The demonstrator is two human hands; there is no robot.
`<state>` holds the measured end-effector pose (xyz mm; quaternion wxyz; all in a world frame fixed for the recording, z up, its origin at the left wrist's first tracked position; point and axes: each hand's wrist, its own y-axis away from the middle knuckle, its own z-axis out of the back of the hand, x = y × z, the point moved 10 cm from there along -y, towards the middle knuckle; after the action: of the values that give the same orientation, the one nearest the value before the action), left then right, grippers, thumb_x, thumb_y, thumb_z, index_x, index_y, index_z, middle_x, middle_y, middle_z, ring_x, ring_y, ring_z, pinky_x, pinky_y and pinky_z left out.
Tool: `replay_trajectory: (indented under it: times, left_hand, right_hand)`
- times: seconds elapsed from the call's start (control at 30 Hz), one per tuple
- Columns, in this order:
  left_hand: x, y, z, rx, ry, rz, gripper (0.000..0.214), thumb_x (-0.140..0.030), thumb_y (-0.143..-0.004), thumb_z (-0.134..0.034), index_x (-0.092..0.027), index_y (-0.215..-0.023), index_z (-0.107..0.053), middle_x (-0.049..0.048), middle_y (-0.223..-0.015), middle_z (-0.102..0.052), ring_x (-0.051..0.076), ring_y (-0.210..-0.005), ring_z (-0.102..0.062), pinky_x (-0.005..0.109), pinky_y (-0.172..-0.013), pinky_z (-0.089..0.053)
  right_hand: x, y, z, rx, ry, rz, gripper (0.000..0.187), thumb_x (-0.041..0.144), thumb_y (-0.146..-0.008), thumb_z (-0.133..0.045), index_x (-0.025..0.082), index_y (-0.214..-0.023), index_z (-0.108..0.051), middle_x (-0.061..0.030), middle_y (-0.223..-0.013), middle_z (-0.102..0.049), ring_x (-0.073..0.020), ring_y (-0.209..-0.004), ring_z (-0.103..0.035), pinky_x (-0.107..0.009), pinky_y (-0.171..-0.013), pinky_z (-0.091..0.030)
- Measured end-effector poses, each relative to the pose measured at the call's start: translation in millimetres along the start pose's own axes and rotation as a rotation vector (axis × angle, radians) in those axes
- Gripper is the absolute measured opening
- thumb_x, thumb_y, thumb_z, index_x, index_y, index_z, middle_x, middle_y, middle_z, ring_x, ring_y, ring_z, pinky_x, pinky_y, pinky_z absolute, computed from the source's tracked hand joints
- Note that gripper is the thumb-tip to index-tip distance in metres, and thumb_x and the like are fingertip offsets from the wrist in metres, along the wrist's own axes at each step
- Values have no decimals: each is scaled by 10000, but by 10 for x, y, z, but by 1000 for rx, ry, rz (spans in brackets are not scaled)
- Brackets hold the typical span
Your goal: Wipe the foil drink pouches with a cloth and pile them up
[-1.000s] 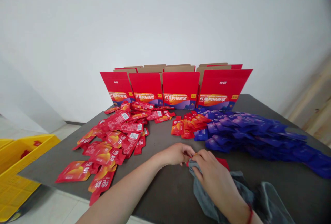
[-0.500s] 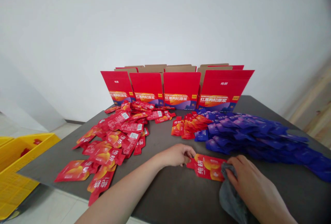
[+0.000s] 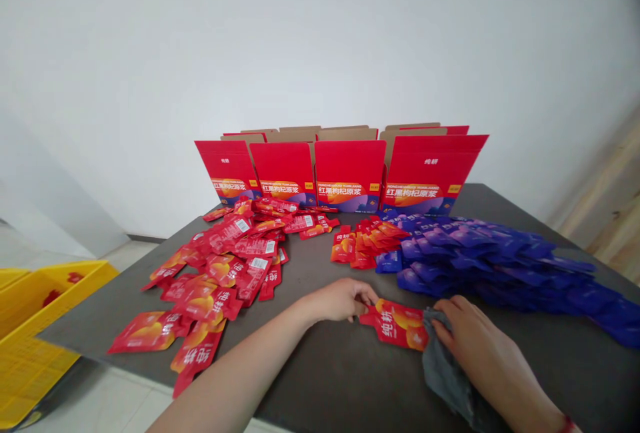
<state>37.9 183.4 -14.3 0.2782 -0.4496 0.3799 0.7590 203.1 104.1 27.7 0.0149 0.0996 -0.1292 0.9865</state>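
Observation:
A red pouch [image 3: 400, 324] with orange fruit printed on it lies just above the dark table in front of me. My left hand [image 3: 345, 299] pinches its narrow spout end. At the pouch's other end, my right hand [image 3: 475, 336] is closed on a grey cloth [image 3: 445, 376], which touches the pouch's right edge. Beyond my hands sits a small overlapping group of red pouches [image 3: 370, 243]. Beside it spreads a long heap of blue-purple pouches [image 3: 480, 260]. To the left is a loose pile of red pouches [image 3: 220, 280], some with barcodes facing up.
Several open red cartons [image 3: 350, 176] stand in a row along the back of the table [image 3: 320, 380], near the white wall. A yellow crate [image 3: 45, 333] holding some red pieces stands at the left, beside the table's edge.
My right hand and the cloth have shifted slightly at the pouch's right end, the cloth now bunched against its edge. My left hand keeps its pinch in nearly the same place.

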Motion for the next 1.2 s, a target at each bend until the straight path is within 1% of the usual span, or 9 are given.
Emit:
replay_trajectory:
  times: [0.1, 0.23, 0.33, 0.43, 0.53, 0.7, 0.83, 1.0, 1.2]
  left_hand:
    - [-20, 14, 21, -13, -16, -6, 406, -32, -691, -515, -162, -1063, -617, -5, -869, -592, 82, -664, -539, 158, -514, -437]
    - [-66, 41, 57, -37, -37, -3, 437, -57, -712, -491, -180, -1115, -608, -9, -882, -603, 88, -656, -545, 179, -528, -451]
    - [-80, 33, 118, -101, -28, 5, 265, -108, -728, -509, -153, -941, -659, -16, -790, -613, 91, -633, -530, 182, -537, -427]
    - [-100, 0, 215, -181, -18, -9, 99, -146, -717, -562, -133, -785, -632, -28, -675, -583, 87, -593, -514, 183, -548, -407]
    - [-137, -24, 445, -287, 7, -39, 112, -152, -731, -535, -143, -829, -589, -32, -687, -577, 92, -586, -536, 200, -565, -429]
    - [-310, -24, 1147, -494, -14, -143, 141, -225, -772, -571, -145, -888, -584, -7, -771, -611, 95, -642, -557, 208, -632, -444]
    - [-443, -152, 1602, -555, -101, -195, 138, -216, -786, -562, -130, -869, -631, 19, -811, -649, 107, -692, -579, 221, -685, -454]
    - [-497, -518, 1809, -564, -274, -185, 107, -173, -758, -587, -130, -810, -670, 5, -753, -658, 112, -670, -582, 234, -693, -465]
    - [-443, -900, 1813, -673, -486, -177, 113, -122, -799, -569, -139, -848, -669, 10, -808, -652, 134, -764, -601, 269, -792, -480]
  right_hand:
    - [-313, 123, -52, -2, -9, -55, 210, 309, -885, -429, 207, -918, -610, -69, -898, -610, -209, -842, -615, -379, -794, -463]
    - [-445, 202, -123, -11, -39, -91, 259, 380, -900, -399, 218, -946, -596, -69, -952, -625, -206, -883, -623, -376, -816, -464]
    - [-425, 212, -150, -22, -62, -90, 303, 419, -913, -363, 221, -978, -584, -69, -998, -625, -203, -927, -618, -375, -836, -461]
    - [-434, 215, -161, -37, -103, -89, 332, 454, -910, -357, 220, -999, -575, -73, -1022, -626, -207, -962, -612, -378, -863, -456]
    - [-488, 223, -200, -27, -170, -123, 350, 496, -895, -375, 229, -1002, -576, -68, -1043, -626, -214, -991, -605, -389, -883, -450]
    - [-478, 229, -215, -28, -199, -146, 348, 496, -891, -382, 235, -1003, -585, -64, -1055, -627, -221, -1006, -602, -393, -871, -449]
    - [-438, 215, -202, -37, -199, -138, 344, 487, -895, -376, 238, -991, -593, -61, -1049, -629, -217, -990, -608, -384, -852, -453]
    - [-455, 215, -207, -37, -200, -152, 344, 489, -890, -374, 244, -984, -597, -57, -1042, -633, -220, -997, -608, -381, -838, -455]
    - [-429, 217, -170, -63, -195, -129, 344, 478, -891, -376, 235, -988, -599, -60, -1041, -638, -220, -996, -611, -376, -820, -460]
